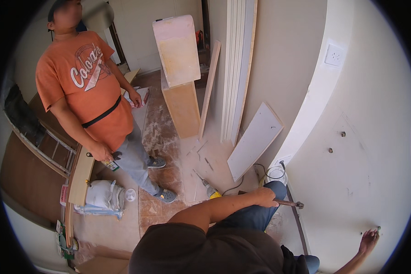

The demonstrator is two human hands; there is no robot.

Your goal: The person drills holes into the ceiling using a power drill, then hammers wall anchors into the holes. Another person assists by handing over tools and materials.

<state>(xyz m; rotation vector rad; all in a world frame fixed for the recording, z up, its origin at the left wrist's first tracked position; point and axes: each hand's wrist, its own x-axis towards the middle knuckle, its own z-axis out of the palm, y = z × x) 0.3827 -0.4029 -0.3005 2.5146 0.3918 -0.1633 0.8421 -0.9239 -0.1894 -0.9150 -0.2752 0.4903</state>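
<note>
My left hand (265, 197), near the raised knee, is closed around the handle of a brown, worn-looking wrench (290, 203). The metal head of the tool points right, apart from the white wall (351, 182). Low on that wall, my right hand (368, 242) has its fingers drawn together at a small metal pipe fitting (378, 228). The fingers partly hide the fitting. Higher up, two similar metal fittings (343, 134) stick out of the wall.
A person in an orange shirt (89, 86) stands at the left holding a dark tool. A yellow power drill (211, 189) lies on the dusty floor, near a leaning white board (255, 141). A white bucket (276, 174) and stacked boxes (180, 107) stand beyond.
</note>
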